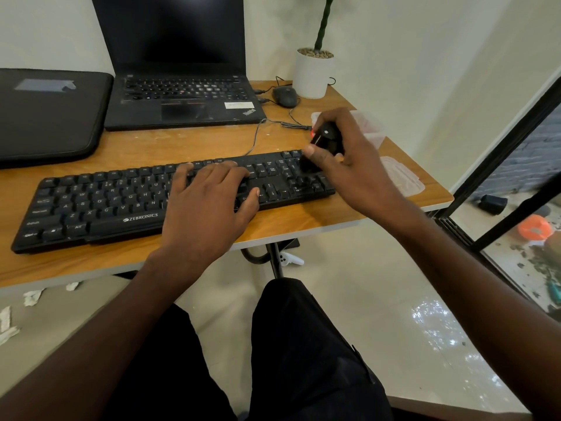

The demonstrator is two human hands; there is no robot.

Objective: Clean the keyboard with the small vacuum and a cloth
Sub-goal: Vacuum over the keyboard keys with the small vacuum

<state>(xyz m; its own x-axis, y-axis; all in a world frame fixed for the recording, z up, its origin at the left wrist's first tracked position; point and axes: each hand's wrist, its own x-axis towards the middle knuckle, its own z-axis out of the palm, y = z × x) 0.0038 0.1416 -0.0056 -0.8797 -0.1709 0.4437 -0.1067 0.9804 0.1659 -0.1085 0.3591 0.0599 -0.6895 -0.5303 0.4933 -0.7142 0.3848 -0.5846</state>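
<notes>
A black Zebronics keyboard (100,205) lies across the wooden desk (188,141). My left hand (209,202) rests flat on its middle-right keys, fingers straight and spread. My right hand (349,159) grips a small black vacuum (324,141) over the keyboard's number pad, nozzle down on the keys. A red glow shows at the vacuum's far side. No cloth is clearly visible.
An open black laptop (182,95) stands behind the keyboard, a black sleeve (48,113) to its left. A mouse (285,97) and a white plant pot (312,74) sit at the back right. Clear plastic packaging (400,177) lies near the desk's right edge.
</notes>
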